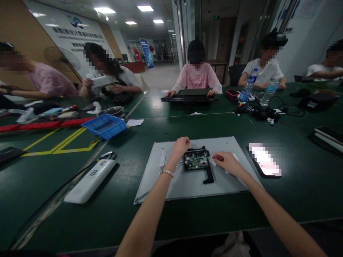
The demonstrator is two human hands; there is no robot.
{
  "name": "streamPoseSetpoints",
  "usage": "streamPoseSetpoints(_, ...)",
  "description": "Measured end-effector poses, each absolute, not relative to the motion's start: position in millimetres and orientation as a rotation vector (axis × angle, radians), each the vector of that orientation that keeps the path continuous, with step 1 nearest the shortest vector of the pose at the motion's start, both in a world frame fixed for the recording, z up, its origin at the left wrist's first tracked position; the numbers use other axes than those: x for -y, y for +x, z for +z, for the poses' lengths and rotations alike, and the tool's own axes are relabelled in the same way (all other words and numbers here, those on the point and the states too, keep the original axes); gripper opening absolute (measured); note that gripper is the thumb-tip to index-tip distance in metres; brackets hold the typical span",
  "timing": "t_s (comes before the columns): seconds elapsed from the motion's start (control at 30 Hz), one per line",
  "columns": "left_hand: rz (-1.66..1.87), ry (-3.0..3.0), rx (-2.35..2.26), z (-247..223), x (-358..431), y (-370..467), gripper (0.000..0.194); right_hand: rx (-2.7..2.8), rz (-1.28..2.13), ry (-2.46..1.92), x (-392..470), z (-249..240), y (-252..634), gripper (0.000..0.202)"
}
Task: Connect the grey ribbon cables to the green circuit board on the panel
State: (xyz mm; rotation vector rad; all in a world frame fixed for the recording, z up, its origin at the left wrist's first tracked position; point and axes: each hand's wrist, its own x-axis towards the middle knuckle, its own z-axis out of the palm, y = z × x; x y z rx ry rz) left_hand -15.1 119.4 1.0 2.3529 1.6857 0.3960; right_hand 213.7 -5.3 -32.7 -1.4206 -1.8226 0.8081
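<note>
A green circuit board sits in a black bracket on a white panel lying flat on the table. At the upper left corner of the bracket is my left hand, its fingers curled together; whatever they hold, if anything, is hidden. My right hand is at the right side of the board, with thumb and fingers pinched on a small white piece. A white strip lies on the panel's left part, and thin cables run beside the board.
A white power bank with a cable lies left of the panel, a lit phone right of it. Behind are a blue basket, bottles and black cables. Several people sit around the green table.
</note>
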Motion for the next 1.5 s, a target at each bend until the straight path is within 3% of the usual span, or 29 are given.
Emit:
streamPoseSetpoints(0.6,0.461,2.424,-1.621,17.0,-84.7,-43.6,0.029,1.875,0.601,-1.596,6.2,-29.1,218.4,0.018)
streamPoseSetpoints(0.9,0.340,2.326,-1.099,14.3,-46.9,-69.2,0.084,1.885,0.508,-1.589,6.3,-30.7,221.2,0.017)
streamPoseSetpoints(1.07,0.382,2.248,-0.959,12.7,-44.5,-71.7,0.097,1.889,0.527,-1.526,4.5,-35.9,221.8,0.021)
streamPoseSetpoints(1.5,0.416,2.203,-0.941,2.8,-44.0,-74.7,0.095,1.903,0.653,-1.480,6.9,-34.2,219.4,0.018)
